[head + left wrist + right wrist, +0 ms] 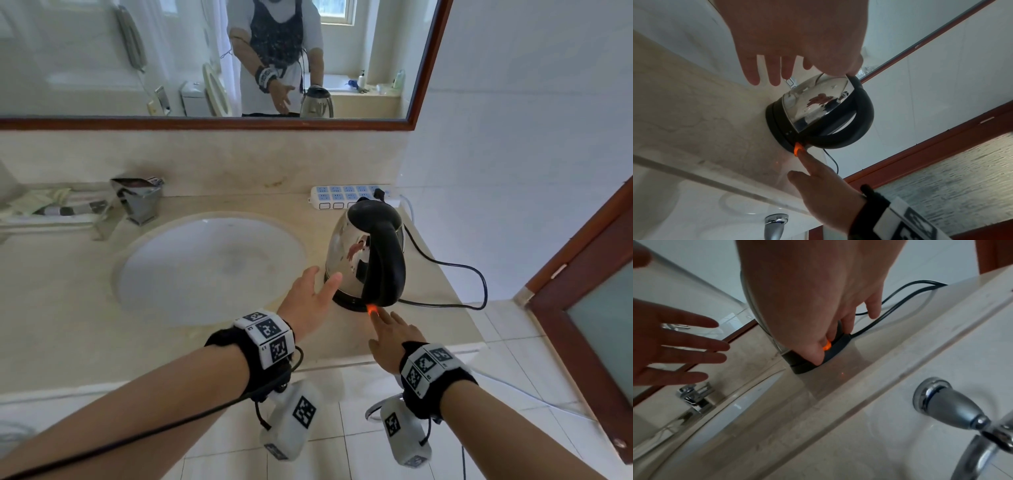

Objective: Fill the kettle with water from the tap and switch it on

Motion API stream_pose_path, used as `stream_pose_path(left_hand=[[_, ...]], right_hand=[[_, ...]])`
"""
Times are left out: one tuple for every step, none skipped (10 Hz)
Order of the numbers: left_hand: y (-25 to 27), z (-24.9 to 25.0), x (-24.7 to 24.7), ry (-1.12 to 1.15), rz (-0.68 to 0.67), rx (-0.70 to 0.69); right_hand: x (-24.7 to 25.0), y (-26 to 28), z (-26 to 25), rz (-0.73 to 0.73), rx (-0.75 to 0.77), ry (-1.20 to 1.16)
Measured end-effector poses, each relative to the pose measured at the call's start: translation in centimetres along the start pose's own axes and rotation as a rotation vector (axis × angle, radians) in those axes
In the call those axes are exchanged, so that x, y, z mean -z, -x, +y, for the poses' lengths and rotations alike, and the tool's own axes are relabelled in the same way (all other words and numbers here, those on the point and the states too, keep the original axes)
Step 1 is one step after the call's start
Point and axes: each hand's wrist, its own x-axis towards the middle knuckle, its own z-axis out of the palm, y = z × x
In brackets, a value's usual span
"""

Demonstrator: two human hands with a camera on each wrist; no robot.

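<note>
The head view looks steeply down from above the desk's [85, 291] front edge, facing the mirror [205, 68] at its back edge, taking in both forearms. The left wrist view sits low below the front edge, tilted, looking up along the left hand [797, 40] at the kettle [818, 110], close. The right wrist view looks from under the right hand [818, 296], very near the kettle's base. All three share the kettle's glowing orange switch [373, 310] by the desk's right front corner.

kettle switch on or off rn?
On. The orange switch at the base of the shiny steel kettle with black handle glows, the right hand fingertip on it.
</note>
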Motion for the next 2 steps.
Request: stream_pose_path(left_hand=[[0.0,-0.3,0.5,-0.05,0.01,-0.022],[0.6,-0.6,2.0,-0.12,0.036,-0.045]], right_hand=[[0.8,0.7,-1.2,0.067,-0.017,-0.069],[2.1,1.7,-3.5,0.062,0.04,-0.075]])
